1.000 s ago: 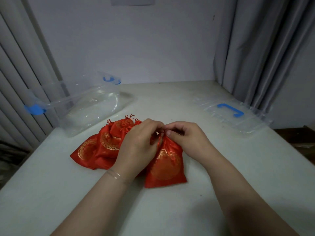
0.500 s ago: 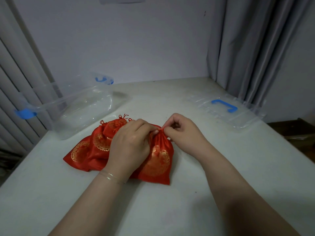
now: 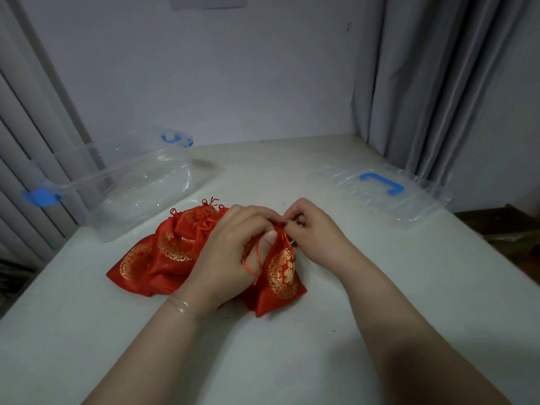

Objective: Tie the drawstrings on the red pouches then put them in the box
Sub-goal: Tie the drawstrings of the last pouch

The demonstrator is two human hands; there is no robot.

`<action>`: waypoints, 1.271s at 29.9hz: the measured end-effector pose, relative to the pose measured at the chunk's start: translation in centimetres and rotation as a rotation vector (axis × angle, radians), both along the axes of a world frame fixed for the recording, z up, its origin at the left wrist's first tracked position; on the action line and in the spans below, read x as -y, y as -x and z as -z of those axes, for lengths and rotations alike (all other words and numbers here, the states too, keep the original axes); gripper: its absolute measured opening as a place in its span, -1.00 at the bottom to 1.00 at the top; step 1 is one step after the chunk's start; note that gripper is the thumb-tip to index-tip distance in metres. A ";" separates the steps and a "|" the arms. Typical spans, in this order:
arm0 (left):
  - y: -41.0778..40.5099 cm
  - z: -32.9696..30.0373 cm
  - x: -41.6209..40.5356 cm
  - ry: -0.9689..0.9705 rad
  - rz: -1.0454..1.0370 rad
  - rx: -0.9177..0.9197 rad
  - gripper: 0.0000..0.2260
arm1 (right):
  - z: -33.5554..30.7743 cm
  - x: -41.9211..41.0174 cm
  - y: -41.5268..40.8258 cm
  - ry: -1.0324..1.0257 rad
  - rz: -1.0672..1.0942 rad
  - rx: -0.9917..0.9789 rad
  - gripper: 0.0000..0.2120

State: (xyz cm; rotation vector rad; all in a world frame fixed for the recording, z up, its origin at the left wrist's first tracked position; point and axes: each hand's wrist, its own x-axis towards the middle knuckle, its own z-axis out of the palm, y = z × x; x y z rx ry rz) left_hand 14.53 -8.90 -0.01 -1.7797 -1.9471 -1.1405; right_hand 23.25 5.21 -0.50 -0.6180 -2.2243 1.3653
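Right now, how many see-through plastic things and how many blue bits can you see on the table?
See-through plastic things: 2, the box and the lid.
Blue bits: 3, two clips on the box and one handle on the lid.
Total: 5.
The red pouches overlap too much to count.

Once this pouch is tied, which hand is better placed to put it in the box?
Probably the left hand: the clear box lies on its side of the table, while the right hand would have to cross over the pouch.
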 end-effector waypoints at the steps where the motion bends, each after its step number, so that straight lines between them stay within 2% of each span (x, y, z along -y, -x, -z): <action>1: -0.1 -0.1 0.1 -0.008 0.025 0.070 -0.83 | 0.0 0.1 0.2 0.172 -0.042 -0.021 -0.85; 3: -0.4 -0.2 0.3 -0.025 0.043 0.240 -0.85 | -0.2 0.3 0.3 0.503 -0.122 -0.067 -0.83; 5: -0.5 -0.3 0.4 -0.042 0.019 0.373 -0.83 | -0.3 0.4 0.3 0.640 -0.161 -0.116 -0.85; 7: -0.4 -0.4 0.4 -0.055 -0.011 0.464 -0.81 | 0.1 0.5 0.5 0.446 -0.121 -0.104 -0.88; 10: -0.4 -0.8 0.3 -0.071 -0.056 0.667 -0.78 | 0.4 1.5 0.7 -0.092 0.000 -0.035 -0.96; 13: 0.0 -0.7 0.2 -0.065 -0.130 0.801 -0.74 | 0.3 2.3 0.7 -0.471 0.047 -0.011 -0.89; 18: 0.9 -0.5 0.3 0.021 -0.127 0.864 -0.91 | 0.2 2.7 0.3 -0.729 0.024 -0.096 -0.91; 25: 0.6 -0.4 0.5 0.128 -0.268 0.511 -0.74 | 0.8 3.6 0.8 -0.955 -0.043 -0.114 -0.90; 27: 0.7 -0.2 0.4 0.141 -0.290 0.498 -0.81 | 0.9 3.4 0.8 -0.860 -0.082 -0.153 -0.89; 29: 0.6 -0.3 0.4 0.134 -0.272 0.550 -0.90 | 0.9 2.9 0.8 -0.546 -0.086 -0.236 -0.89; 31: 0.6 -0.6 0.6 0.118 -0.242 0.644 -0.96 | 0.5 2.4 0.8 -0.289 -0.037 -0.291 -0.70; 34: 0.7 -0.8 0.7 0.092 -0.193 0.769 -0.94 | -0.5 1.9 0.2 -0.097 -0.068 -0.304 -0.52; 36: 0.7 -0.9 0.7 0.099 -0.172 0.780 -0.91 | -0.9 1.7 -0.1 -0.031 -0.169 -0.257 -0.56; 38: 0.6 -1.0 0.8 0.118 -0.160 0.756 -0.89 | -0.9 1.7 -0.3 0.029 -0.262 -0.160 -0.69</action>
